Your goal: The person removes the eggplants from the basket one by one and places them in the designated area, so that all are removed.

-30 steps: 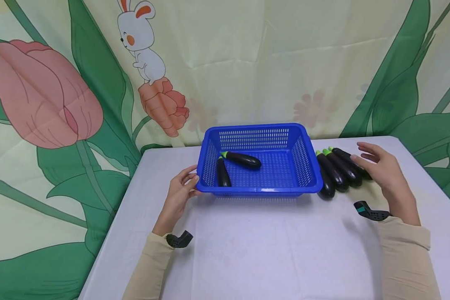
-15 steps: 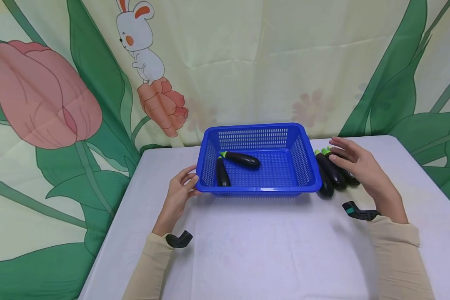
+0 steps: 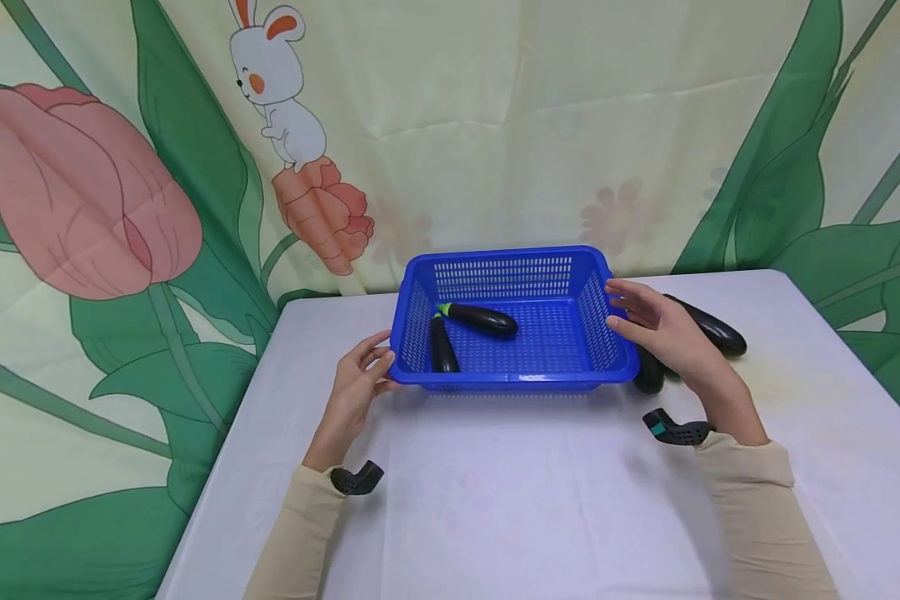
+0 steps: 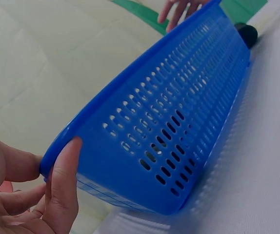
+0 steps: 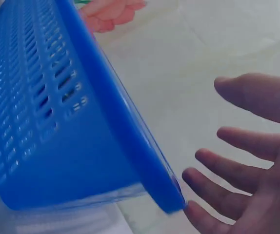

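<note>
A blue plastic basket (image 3: 525, 380) stands on the white table in the head view, with two dark eggplants inside: one lying across (image 3: 483, 320), one along its left side (image 3: 443, 347). My left hand (image 3: 354, 390) pinches the basket's left rim; the left wrist view shows thumb and fingers (image 4: 64, 180) on either side of it. My right hand (image 3: 671, 337) is at the right rim, fingers spread. In the right wrist view, the lowest fingers (image 5: 218, 192) come close to the rim; whether they touch it I cannot tell.
More eggplants lie right of the basket, partly hidden by my right hand; one eggplant (image 3: 708, 325) shows behind the hand, another eggplant (image 3: 648, 373) by the basket's corner. A printed cloth (image 3: 450, 150) hangs behind the table (image 3: 495, 492).
My right hand has moved left from over the eggplants outside to the basket's right rim. The left hand keeps its grip and the basket stays in place.
</note>
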A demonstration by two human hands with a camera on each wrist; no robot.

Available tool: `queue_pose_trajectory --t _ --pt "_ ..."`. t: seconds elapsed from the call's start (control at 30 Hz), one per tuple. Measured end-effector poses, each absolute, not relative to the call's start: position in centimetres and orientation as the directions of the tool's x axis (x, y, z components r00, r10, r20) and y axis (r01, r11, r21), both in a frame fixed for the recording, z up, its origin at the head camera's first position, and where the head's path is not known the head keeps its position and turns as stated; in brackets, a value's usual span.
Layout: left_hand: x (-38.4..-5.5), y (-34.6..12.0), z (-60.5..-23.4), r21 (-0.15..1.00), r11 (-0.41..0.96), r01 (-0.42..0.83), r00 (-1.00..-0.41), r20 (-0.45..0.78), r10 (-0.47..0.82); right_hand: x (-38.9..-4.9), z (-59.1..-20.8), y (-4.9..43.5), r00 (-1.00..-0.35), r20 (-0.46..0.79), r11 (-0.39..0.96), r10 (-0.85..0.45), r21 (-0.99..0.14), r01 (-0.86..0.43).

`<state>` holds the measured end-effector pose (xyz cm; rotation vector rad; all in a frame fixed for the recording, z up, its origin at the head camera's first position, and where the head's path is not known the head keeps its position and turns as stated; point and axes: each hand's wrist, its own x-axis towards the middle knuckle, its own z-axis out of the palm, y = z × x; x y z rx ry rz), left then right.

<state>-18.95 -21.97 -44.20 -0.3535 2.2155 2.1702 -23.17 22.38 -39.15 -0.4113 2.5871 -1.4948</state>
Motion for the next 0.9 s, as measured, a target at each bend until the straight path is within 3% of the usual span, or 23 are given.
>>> queue_pose_trajectory --t 0.33,0.9 --pt "-18.9 -22.0 -44.1 0.985 -0.006 -0.172 -0.975 -0.172 -0.141 -23.1 -39.0 19.6 -0.947 0.021 0.515 -0.319 -0.836 -0.192" --pt "-19.0 -22.0 -44.1 0.986 -0.008 -0.168 -0.976 -0.168 -0.137 -24.4 -40.8 12.9 -0.901 0.002 0.385 -0.433 -0.904 -0.187"
